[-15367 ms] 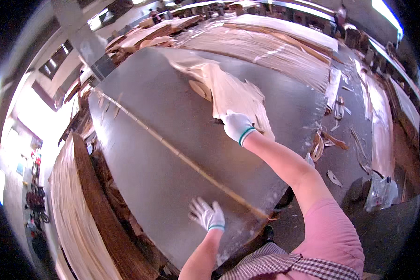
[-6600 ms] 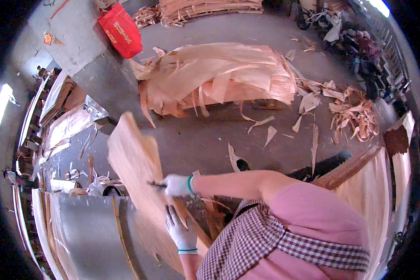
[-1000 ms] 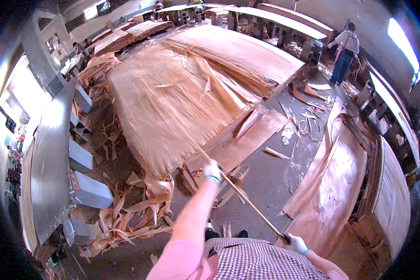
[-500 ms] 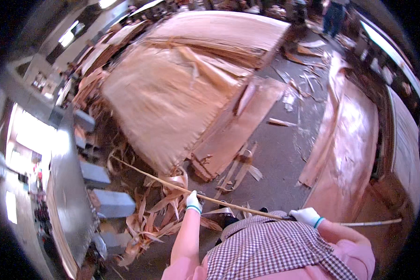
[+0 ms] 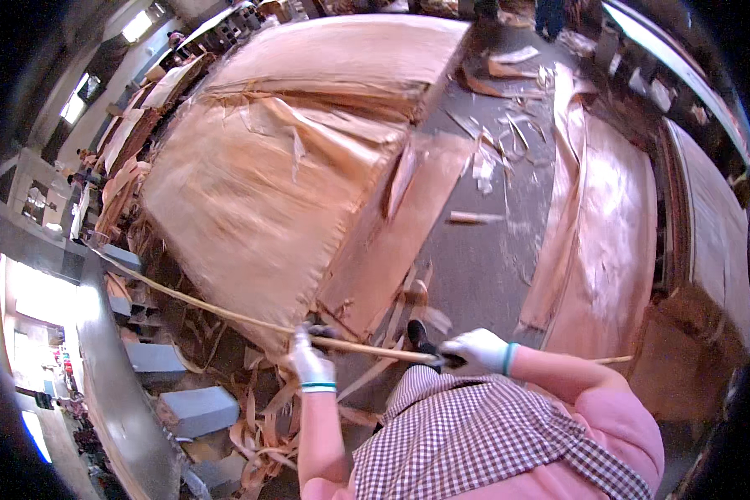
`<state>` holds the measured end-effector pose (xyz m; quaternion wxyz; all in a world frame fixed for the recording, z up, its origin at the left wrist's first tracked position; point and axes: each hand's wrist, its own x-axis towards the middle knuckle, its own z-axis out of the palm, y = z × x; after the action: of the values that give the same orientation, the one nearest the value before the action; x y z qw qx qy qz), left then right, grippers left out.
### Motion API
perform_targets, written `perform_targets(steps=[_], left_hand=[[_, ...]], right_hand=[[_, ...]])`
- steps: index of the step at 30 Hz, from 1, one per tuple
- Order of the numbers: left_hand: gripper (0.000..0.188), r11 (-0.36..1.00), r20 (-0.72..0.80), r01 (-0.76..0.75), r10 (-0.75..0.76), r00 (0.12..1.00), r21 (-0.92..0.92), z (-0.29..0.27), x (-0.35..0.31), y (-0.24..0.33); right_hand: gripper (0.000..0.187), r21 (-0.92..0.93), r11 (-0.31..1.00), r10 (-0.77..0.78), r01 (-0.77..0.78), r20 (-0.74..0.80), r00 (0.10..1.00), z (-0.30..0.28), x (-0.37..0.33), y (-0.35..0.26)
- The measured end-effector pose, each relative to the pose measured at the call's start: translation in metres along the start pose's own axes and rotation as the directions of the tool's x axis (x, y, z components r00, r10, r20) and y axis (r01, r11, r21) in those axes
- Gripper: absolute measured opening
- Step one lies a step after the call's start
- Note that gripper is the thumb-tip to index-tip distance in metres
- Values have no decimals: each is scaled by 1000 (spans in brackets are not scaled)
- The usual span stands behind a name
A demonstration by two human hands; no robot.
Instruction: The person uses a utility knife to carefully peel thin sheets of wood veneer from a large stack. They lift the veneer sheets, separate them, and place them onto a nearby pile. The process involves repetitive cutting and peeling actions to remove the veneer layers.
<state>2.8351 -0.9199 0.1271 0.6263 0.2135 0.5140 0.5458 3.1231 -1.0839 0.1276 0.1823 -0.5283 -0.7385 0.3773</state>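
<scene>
The long, thin, straw-coloured stick point(image 5: 375, 348) has swung round to the person's left: a second ago its far end pointed forward over the broad sheets of pinkish-tan wood veneer point(image 5: 250, 192), and now it runs crosswise in front of the body. Its far end reaches toward the left side, past the near corner of the veneer, and its other end shows beyond the right forearm. The stick therefore seems to lie mostly off the sheets, though whether it touches that near corner cannot be told.

Both hands are gloved in white with green cuffs and stand apart, each closed around the stick: the left hand point(image 5: 311, 361) farther along it, the right hand point(image 5: 479, 352) close before the brown-and-white checked apron point(image 5: 483, 433). The right also has a small dark object point(image 5: 450, 361) in its grasp, its kind unclear.

Curled, ribbon-like veneer scraps point(image 5: 262, 433) lie below and left of the left hand, next to pale blue-grey blocks point(image 5: 196, 410). More offcuts are strewn over the dark grey floor point(image 5: 483, 267).

No brand, label or writing can be read; the bright, colourful items at far left are too small and blurred.
</scene>
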Motion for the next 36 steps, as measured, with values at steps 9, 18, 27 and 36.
perform_targets(steps=[9,18,27,36], left_hand=[[24,973,-286,-229,215,934,-17,20,252,110],[33,843,297,-142,-22,955,519,200,308,-18],[30,674,176,-46,-126,976,737,283,378,-92],[34,585,123,13,-192,974,811,343,525,-165]], right_hand=[[24,-235,902,300,-362,-262,917,-85,-49,98],[23,483,723,587,-495,-52,808,-165,108,162],[26,742,599,548,-300,-107,830,-290,369,297],[27,816,429,634,-387,33,772,-326,407,401]])
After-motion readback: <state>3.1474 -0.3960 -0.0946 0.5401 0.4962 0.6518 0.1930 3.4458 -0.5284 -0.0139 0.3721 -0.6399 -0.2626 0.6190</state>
